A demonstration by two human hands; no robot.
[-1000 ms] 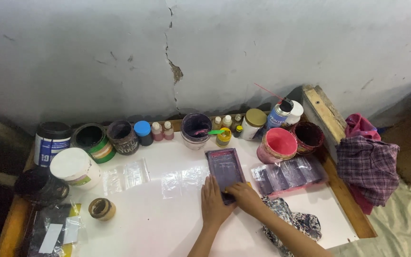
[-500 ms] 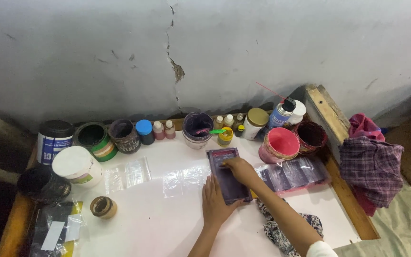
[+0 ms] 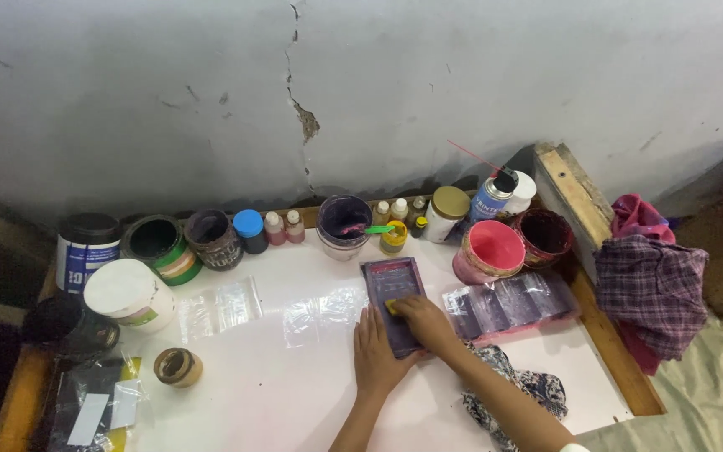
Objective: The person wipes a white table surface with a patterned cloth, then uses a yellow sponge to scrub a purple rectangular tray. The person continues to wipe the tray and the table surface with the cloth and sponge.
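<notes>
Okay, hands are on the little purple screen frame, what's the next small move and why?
Probably draw the right hand and its small yellow scraper toward you along the purple frame: the scraper sits mid-frame, leaving the near half unswept, and the left hand lies flat at the frame's near left edge, steadying it.

We see both forearms reaching up from the lower edge, converging; our left hand (image 3: 376, 356) lies flat, palm down, fingers straight and together; our right hand (image 3: 423, 321) sits just beside it, knuckles up, fingers curled in a loose grip.

right hand (image 3: 423, 321) back down the screen (image 3: 393, 293)
</notes>
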